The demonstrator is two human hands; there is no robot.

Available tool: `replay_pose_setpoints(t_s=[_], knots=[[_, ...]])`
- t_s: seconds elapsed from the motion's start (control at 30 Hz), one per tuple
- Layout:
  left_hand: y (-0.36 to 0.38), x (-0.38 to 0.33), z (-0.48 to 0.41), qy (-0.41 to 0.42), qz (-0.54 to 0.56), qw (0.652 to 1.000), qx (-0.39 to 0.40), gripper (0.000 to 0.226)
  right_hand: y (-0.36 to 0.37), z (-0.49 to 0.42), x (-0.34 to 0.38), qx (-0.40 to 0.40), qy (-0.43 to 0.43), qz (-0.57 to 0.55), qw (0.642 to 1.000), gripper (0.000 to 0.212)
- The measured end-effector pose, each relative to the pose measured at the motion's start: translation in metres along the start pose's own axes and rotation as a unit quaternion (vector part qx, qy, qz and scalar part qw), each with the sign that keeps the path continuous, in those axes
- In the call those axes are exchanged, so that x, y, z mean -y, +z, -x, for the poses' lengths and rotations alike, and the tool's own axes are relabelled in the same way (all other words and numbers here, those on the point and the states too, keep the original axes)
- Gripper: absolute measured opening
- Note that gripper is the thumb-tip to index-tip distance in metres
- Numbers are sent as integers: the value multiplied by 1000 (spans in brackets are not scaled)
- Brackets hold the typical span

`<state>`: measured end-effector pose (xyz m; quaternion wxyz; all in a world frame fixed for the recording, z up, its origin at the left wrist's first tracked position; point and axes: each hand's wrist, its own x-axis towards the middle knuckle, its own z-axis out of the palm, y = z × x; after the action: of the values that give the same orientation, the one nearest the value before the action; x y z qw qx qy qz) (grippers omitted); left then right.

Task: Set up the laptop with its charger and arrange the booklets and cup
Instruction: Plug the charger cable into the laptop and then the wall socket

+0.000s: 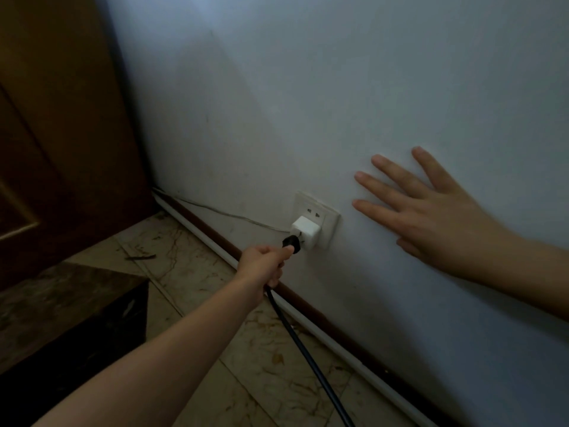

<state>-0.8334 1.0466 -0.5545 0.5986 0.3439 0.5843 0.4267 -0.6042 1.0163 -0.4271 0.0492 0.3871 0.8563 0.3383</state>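
In the middle of the frame, the left hand (264, 262) is curled tight around the black plug (292, 242), right at the white socket (317, 220). The right hand (431, 211) lies flat on the wall (338, 103), fingers spread, holding nothing.

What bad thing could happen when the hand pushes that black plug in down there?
The left hand pinches the black plug near its front, so fingers might slip toward the prongs. A white adapter already fills the outlet, so the plug may go in crooked. The black cable trails over the floor and could trip someone.
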Motion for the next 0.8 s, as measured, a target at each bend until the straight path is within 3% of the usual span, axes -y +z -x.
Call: replay_pose_setpoints(t_s=[0.17, 0.5, 0.8], knots=[[5, 14, 3, 56, -25, 998, -31, 14, -2, 1, 0, 1, 4, 4, 1000, 86], [1, 7, 4, 27, -27, 999, -9, 17, 3, 1, -1, -25, -3, 7, 1000, 79], [5, 13, 3, 90, -88, 992, 0, 21, 13, 1, -1, -37, -8, 25, 999, 81]])
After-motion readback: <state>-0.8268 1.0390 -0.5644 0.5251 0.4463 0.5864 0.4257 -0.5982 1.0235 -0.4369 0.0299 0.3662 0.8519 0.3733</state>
